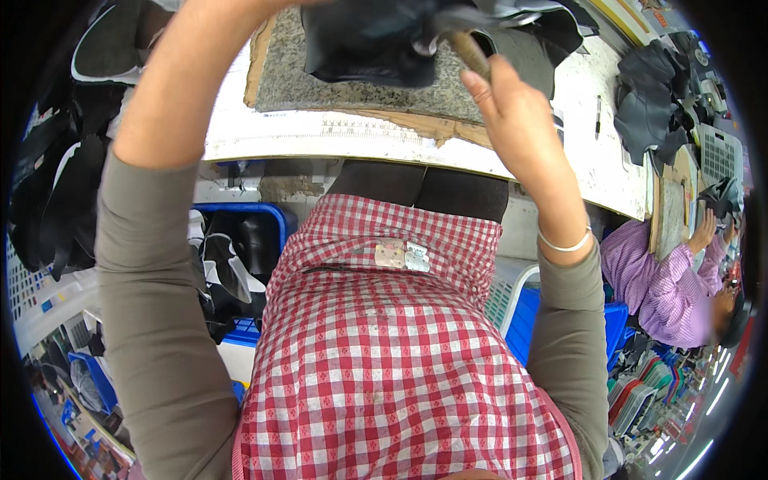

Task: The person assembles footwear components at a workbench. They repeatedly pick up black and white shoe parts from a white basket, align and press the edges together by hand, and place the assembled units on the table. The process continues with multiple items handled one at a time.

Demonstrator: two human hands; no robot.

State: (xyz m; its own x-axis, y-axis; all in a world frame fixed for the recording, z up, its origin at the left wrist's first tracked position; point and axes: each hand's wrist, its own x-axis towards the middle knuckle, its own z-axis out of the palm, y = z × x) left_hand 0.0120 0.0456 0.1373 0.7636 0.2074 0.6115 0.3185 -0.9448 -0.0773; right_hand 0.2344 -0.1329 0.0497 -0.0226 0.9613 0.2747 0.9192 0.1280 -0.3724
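My right hand [520, 104] is closed round the wooden handle of a hammer [470, 53], whose metal head is smeared by motion. Under and beside the hammer, black leather pieces [368, 48] lie on a speckled grey stone slab [320, 94]. At the top edge my left hand [248, 5] reaches toward the black leather; its fingers are mostly cut off by the picture's edge, so their grip is hidden.
Brown cardboard edges the slab on a white worktable [320, 136]. A pen [598, 116] and more black leather pieces [652, 96] lie to the right. Blue crates [244, 208] with black and white pieces stand below. At far right a person in a checked sleeve [680, 292] works.
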